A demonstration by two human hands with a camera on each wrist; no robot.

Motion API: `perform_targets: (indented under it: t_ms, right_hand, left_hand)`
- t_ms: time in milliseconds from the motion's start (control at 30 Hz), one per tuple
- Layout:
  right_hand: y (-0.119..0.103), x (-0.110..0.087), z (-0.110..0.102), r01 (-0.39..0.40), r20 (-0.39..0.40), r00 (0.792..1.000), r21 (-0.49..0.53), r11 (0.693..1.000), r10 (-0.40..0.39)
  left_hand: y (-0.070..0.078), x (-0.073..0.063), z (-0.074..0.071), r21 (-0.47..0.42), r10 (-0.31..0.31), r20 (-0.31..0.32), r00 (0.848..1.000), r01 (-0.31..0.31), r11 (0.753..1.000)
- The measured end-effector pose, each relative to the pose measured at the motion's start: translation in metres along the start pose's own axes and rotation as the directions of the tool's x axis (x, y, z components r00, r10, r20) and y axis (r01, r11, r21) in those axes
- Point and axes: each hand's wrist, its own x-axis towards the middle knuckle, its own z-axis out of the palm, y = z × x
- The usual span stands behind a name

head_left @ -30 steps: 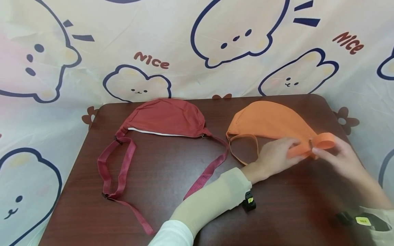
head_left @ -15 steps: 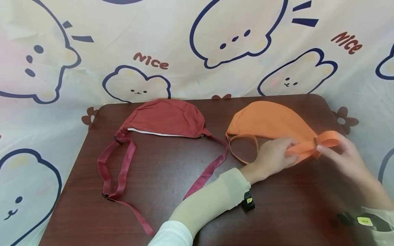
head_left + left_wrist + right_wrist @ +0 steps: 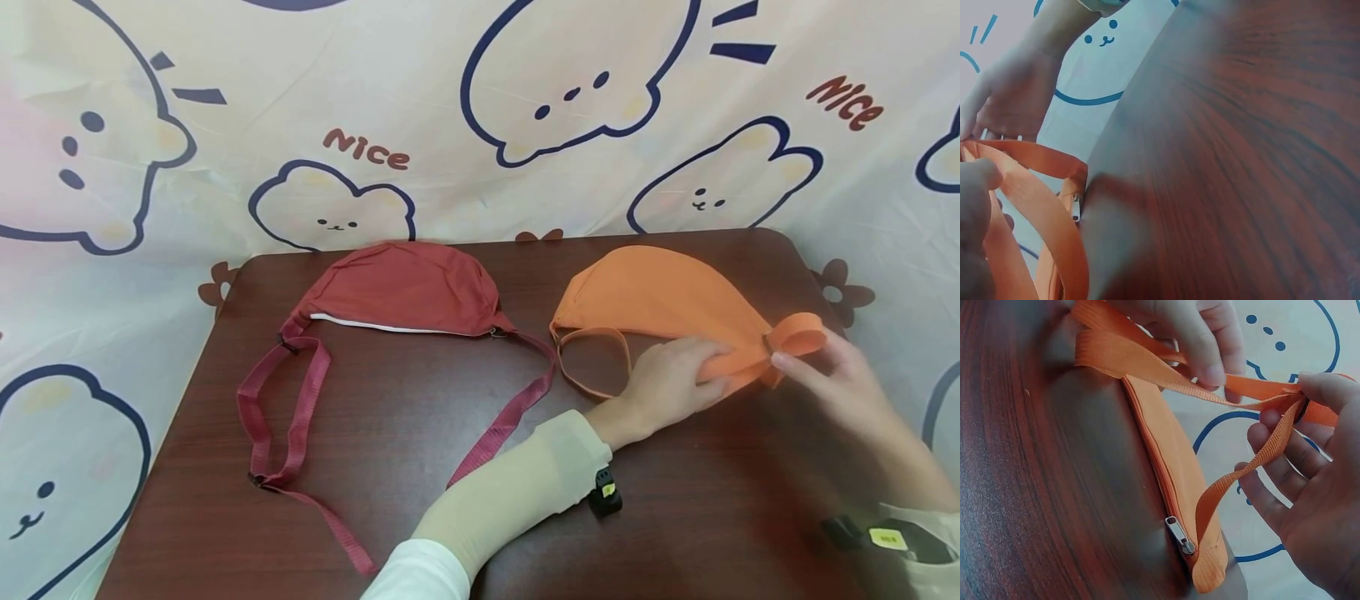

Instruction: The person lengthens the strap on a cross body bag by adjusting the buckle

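Note:
An orange waist bag (image 3: 652, 287) lies on the right side of the table in the head view. My left hand (image 3: 675, 375) pinches its orange strap (image 3: 1116, 353) by the bag's right end. Farther along the strap, my right hand (image 3: 847, 383) pinches it at a small dark slider buckle (image 3: 1301, 407), between thumb and fingers. A short loop of strap stands up beyond the slider. From the right wrist camera, a metal zipper pull (image 3: 1179, 534) shows near the bag's corner. Both hands hide parts of the strap.
A red waist bag (image 3: 408, 287) with a white-edged zipper lies to the left. Its crimson strap (image 3: 300, 408) spreads over the dark wooden table (image 3: 202, 500), partly beneath the left forearm. A printed cloth (image 3: 450, 192) hangs behind the table.
My right hand has shifted slightly right with the slider, and the strap loop beyond it has tilted up a little. My left hand keeps its hold nearly in place.

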Motion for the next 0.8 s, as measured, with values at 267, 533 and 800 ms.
perform_targets:
  t_ms: [267, 533, 800]
  right_hand:
    - [-0.0015, -0.0016, 0.0044, -0.023, 0.069, 0.997, 0.045, 0.999, 0.02]
    - [0.0017, -0.0013, 0.0042, 0.026, 0.041, 0.999, 0.07, 0.997, -0.029]
    - [0.0005, -0.0004, 0.0021, 0.029, 0.028, 0.999, 0.154, 0.988, -0.033]
  left_hand:
    - [0.0045, 0.002, -0.0039, -0.068, 0.028, -0.037, 0.999, -0.03, 0.997]
    - [0.0058, -0.0022, -0.0038, -0.032, -0.076, -0.008, 0.997, 0.076, 0.997]
    - [0.0106, -0.007, -0.0023, 0.197, -0.097, -0.07, 0.993, 0.109, 0.974]
